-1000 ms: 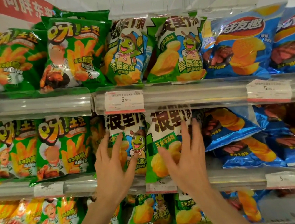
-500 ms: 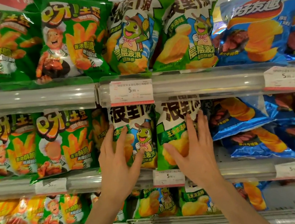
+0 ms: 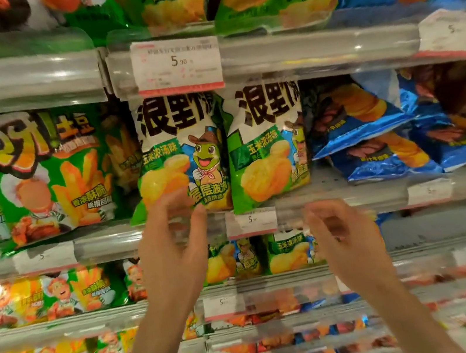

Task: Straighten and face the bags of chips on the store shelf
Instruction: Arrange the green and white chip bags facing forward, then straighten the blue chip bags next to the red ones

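In the head view, the left hand (image 3: 173,248) hangs just below the left frog bag (image 3: 178,154), fingers loosely curled and blurred; whether they pinch its bottom edge I cannot tell. The right hand (image 3: 346,237) hovers relaxed and empty below the right frog bag (image 3: 266,146), apart from it. Both bags stand upright, fronts out, above the hands. To finish well, square their bottom edges to the shelf rail (image 3: 337,202). Up and right of the right hand, the blue bags (image 3: 372,134) lie slumped. Lower shelves are smeared by motion; the top shelf is cut off.
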The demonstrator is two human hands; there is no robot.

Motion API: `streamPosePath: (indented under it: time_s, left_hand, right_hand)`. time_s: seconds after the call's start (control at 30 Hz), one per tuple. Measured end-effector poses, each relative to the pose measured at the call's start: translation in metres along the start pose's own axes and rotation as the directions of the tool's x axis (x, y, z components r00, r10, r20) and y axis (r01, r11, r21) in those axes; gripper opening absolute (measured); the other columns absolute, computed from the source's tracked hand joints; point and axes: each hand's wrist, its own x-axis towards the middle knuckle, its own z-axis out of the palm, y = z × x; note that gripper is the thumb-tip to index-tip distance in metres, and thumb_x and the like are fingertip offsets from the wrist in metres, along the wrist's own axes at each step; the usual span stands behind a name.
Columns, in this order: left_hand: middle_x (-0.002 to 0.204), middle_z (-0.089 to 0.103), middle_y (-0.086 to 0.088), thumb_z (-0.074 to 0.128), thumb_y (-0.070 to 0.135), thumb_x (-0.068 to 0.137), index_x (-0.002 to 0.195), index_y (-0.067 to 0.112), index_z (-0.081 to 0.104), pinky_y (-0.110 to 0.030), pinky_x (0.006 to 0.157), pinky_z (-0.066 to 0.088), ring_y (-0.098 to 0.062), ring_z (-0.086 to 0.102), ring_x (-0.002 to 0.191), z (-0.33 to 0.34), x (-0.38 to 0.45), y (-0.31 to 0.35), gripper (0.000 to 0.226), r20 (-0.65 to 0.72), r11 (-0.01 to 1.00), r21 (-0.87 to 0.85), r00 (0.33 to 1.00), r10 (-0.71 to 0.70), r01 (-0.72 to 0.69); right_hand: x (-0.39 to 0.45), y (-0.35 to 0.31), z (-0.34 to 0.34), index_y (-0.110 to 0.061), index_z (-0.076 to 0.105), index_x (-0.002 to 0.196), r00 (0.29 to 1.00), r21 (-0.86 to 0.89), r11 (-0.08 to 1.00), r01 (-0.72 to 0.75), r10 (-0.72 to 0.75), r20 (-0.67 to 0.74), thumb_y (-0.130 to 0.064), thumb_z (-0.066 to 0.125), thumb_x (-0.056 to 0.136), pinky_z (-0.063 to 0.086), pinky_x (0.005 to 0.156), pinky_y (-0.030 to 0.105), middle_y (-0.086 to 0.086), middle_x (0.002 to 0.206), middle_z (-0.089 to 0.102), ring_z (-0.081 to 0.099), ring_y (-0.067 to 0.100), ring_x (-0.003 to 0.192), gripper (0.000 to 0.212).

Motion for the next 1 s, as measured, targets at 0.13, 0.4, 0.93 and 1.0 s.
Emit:
streamPosePath:
  time_s: [0.13,0.4,0.93,1.0]
  left_hand:
    - [0.095,0.067,0.026,0.063,0.021,0.096,0.120,0.026,0.060,-0.006,0.073,0.046,0.001,0.064,0.092,0.027,-0.023,0.011,0.025,0.094,0.992,-0.019,0.988,-0.120,0.122]
    - [0.094,0.068,0.021,0.063,0.027,0.096,0.116,0.033,0.061,-0.011,0.072,0.049,-0.001,0.065,0.090,0.106,-0.056,0.064,0.021,0.098,0.980,-0.039,0.977,-0.191,0.195]
    - [0.101,0.066,0.019,0.062,0.032,0.095,0.119,0.032,0.059,-0.013,0.078,0.048,0.002,0.061,0.098,0.207,-0.040,0.146,0.023,0.156,0.993,0.016,0.981,-0.117,0.116]
    - [0.108,0.062,0.018,0.062,0.031,0.096,0.122,0.030,0.058,-0.017,0.086,0.050,0.003,0.058,0.101,0.208,-0.027,0.141,0.027,0.178,0.994,0.069,0.979,-0.099,0.088]
  right_hand:
    - [-0.002,0.018,-0.026,-0.025,0.070,0.102,0.998,0.088,0.994,-0.060,0.061,-0.002,-0.027,0.061,0.096,0.051,0.062,0.015,-0.012,0.079,0.071,0.066,0.005,0.073,0.011]
    - [0.015,0.053,-0.112,-0.029,0.068,0.104,0.995,0.222,0.975,-0.034,0.012,0.097,-0.030,0.059,0.097,0.048,0.059,0.020,-0.009,0.079,0.069,0.062,0.010,0.066,0.012]
    - [0.077,0.105,-0.233,-0.031,0.066,0.102,0.998,0.123,0.991,0.056,-0.058,0.016,-0.031,0.061,0.095,0.052,0.065,0.020,-0.013,0.083,0.071,0.066,0.005,0.078,0.008]
    - [0.090,0.098,-0.228,-0.029,0.066,0.104,0.996,0.085,0.993,0.083,-0.084,-0.002,-0.031,0.062,0.096,0.051,0.067,0.018,-0.013,0.086,0.070,0.065,0.004,0.081,0.010]
